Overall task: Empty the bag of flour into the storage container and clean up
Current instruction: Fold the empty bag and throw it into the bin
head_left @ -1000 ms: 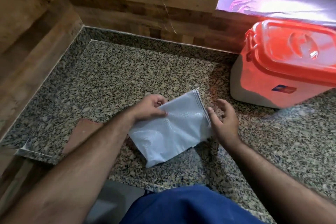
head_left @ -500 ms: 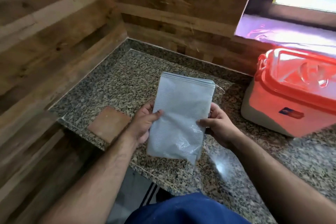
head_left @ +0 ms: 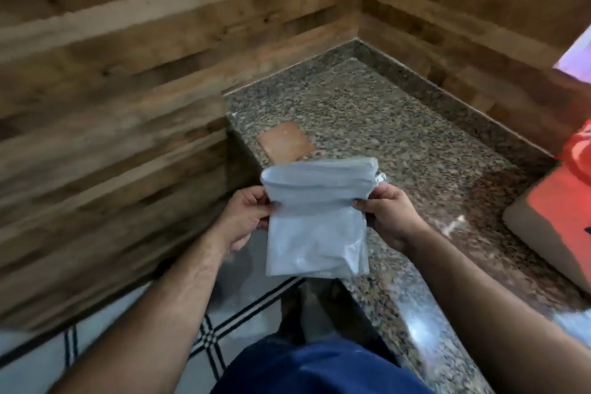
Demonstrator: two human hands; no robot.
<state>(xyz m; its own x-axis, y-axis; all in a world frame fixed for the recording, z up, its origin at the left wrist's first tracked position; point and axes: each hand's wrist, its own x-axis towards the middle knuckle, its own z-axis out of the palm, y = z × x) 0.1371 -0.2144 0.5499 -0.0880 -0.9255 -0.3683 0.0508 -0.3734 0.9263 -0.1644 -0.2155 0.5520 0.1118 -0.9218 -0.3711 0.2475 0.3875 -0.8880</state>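
Head view: both hands hold a pale, translucent plastic bag [head_left: 315, 227] upright in the air, above the near edge of the speckled granite desk [head_left: 383, 125]. The bag looks flat and slack, and its top part is folded or rolled over toward the person, making a thick band across the upper edge. The left hand [head_left: 243, 221] grips the bag's left side just under that fold, thumb on the near face and fingers [head_left: 256, 198] curled behind. The right hand [head_left: 388, 214] pinches the right side at the same height, thumb on the near face, the other fingers wrapped round the edge. At the far right edge stands the storage container [head_left: 559, 217], with an orange-red lid and pale body, only partly in frame, resting on the desk well apart from the bag. A flat brown tile-like piece [head_left: 286, 141] lies on the desk beyond the bag, near the left corner. Wooden plank walls [head_left: 128, 73] enclose the desk on the left and behind. Below, a white floor [head_left: 128, 345] with dark lines shows, along with blue clothing [head_left: 313, 368].
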